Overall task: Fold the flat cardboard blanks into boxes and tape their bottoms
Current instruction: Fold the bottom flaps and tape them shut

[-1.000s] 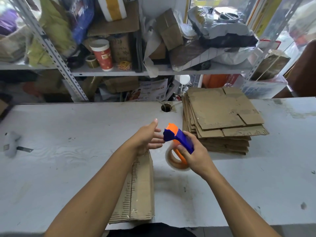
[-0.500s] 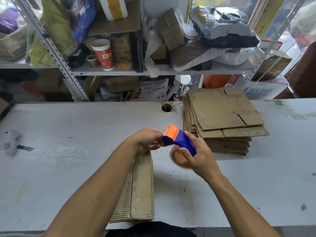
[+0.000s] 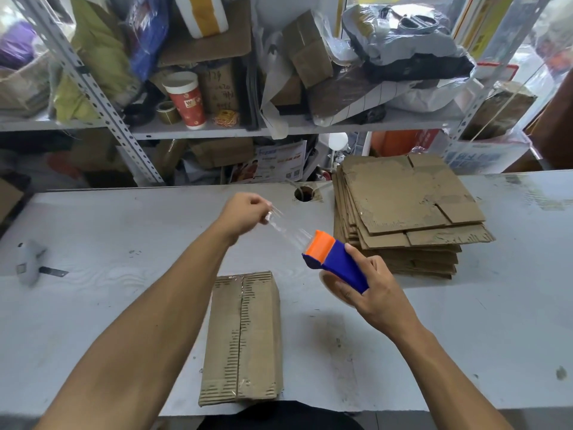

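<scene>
The left hand point(image 3: 245, 209) is now pinching the free end of the clear tape point(image 3: 286, 232) and drawing it up and away from the tape dispenser point(image 3: 333, 263), so that a taut, glossy strip is spanning the gap between the two hands above the bench point(image 3: 93, 305); half a second earlier the same hand was still curled against the orange head of the dispenser, picking at the tape end, and a second earlier its fingers were only reaching toward it. The right hand point(image 3: 376, 301) is gripping the blue body of the dispenser, with the roll largely hidden beneath the palm, and it is tilting the orange end toward the left hand. The folded box point(image 3: 245, 339) is lying on the bench just below the forearms, near the front edge, its centre seam facing up; a film of tape is already showing along that seam and at both ends. The stack of flat blanks point(image 3: 406, 215) is sitting well apart, at the rear right of the bench. Judged from this, the tape end is being freed and a fresh length paid out, probably for a further strip on this box, though where it will be laid cannot be told.
</scene>
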